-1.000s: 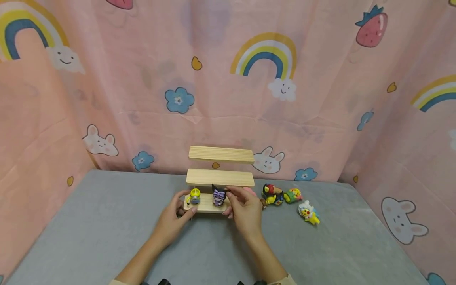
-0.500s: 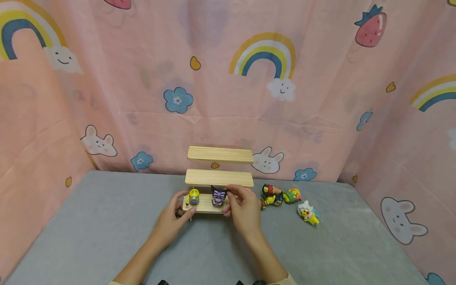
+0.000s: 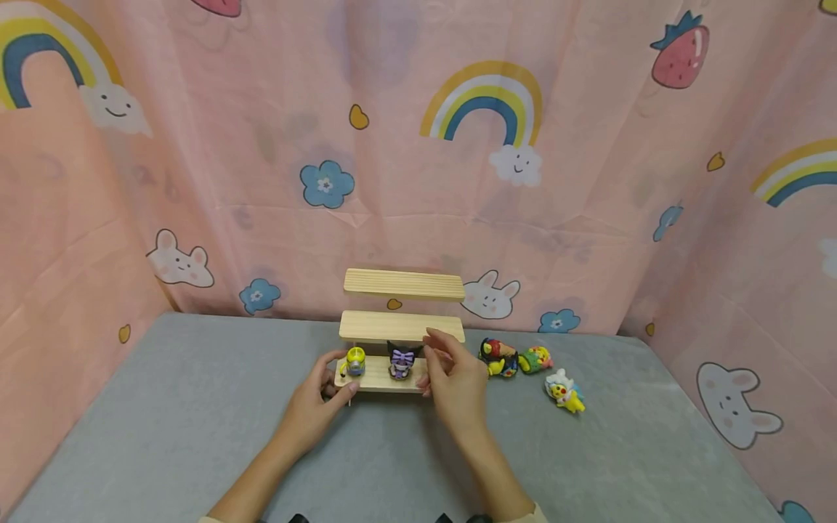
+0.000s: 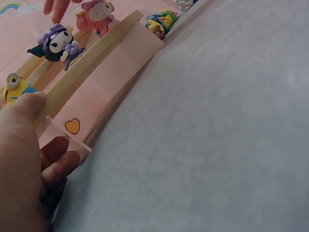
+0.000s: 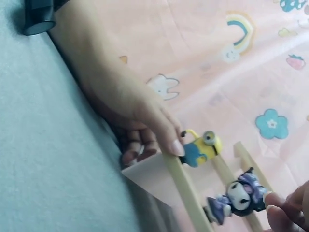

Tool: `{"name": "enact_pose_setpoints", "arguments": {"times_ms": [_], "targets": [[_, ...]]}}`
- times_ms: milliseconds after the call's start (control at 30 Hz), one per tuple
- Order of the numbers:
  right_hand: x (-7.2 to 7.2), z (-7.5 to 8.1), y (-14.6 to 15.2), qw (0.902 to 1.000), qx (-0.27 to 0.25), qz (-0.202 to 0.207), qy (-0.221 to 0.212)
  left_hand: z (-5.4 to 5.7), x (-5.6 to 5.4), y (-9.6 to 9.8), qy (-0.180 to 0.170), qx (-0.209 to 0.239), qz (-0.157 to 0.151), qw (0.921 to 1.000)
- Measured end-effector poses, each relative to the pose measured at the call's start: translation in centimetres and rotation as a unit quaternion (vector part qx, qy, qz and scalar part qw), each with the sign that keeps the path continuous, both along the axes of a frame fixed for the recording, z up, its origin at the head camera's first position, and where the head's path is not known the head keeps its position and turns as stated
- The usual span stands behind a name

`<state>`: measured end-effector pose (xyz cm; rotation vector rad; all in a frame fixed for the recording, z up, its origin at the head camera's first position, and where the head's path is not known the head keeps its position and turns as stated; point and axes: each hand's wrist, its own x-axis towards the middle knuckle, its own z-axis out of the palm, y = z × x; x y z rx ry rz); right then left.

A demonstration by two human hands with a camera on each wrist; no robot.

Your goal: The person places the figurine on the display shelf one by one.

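Observation:
My left hand (image 3: 317, 407) grips the left end of a small tiered wooden display shelf (image 3: 402, 327), thumb on the bottom board's front edge and fingers beside the clear end panel (image 4: 63, 137). A yellow minion figurine (image 3: 356, 361) stands on that board near my left thumb. Further right on the same board stands a figurine in a black hood with a purple bow (image 3: 400, 362). My right hand (image 3: 458, 385) hovers beside it, fingers loosely bent and holding nothing. A pink figurine (image 4: 100, 18) at the board's right end is hidden behind my right hand in the head view.
On the grey tabletop (image 3: 628, 436), right of the shelf, lie several colourful figurines (image 3: 500, 359). One yellow figurine with a white hood (image 3: 565, 392) lies nearer the front. A pink patterned cloth (image 3: 405, 218) hangs behind and at both sides.
My right hand has let go of the hooded figurine and moved slightly right, its fingers spreading. The figurine stays standing on the board. My left hand keeps its place.

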<state>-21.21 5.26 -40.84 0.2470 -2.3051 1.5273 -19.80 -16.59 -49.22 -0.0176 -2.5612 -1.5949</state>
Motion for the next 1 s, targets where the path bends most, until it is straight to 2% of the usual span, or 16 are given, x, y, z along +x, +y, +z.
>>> {"name": "enact_pose_setpoints", "arguments": {"times_ms": [167,267,333,467,567,733,833,933,1000], "targets": [[-0.3,0.8,2.0,0.9944,0.025,-0.036,0.096,-0.1,-0.1,0.0,-0.001,-0.002,-0.006,1.0],[-0.5,1.2,3.2,0.9902,0.055,-0.052,0.117,-0.1,0.0,-0.1,-0.001,-0.002,-0.003,1.0],[-0.7,1.4,4.1,0.9897,0.075,-0.051,0.111,-0.1,0.1,-0.2,-0.001,-0.004,0.001,1.0],[-0.9,1.4,5.9,0.9868,0.135,-0.056,0.069,0.0,0.1,-0.2,0.002,-0.006,-0.003,1.0],[-1.0,1.4,7.4,0.9808,0.182,-0.068,0.02,0.0,0.1,-0.2,0.002,-0.004,-0.007,1.0],[-1.2,1.1,10.0,0.9749,0.195,-0.081,-0.07,0.0,0.0,0.0,0.002,-0.003,-0.008,1.0],[-1.7,0.2,11.2,0.9738,0.193,-0.099,-0.067,0.0,0.0,0.0,-0.001,-0.002,-0.005,1.0],[-2.2,-1.2,12.3,0.9739,0.184,-0.133,-0.011,0.0,0.0,-0.1,-0.003,0.0,-0.001,1.0],[-2.6,-2.1,13.0,0.9702,0.18,-0.159,0.033,0.0,0.1,-0.1,-0.003,-0.001,-0.001,1.0]]}}
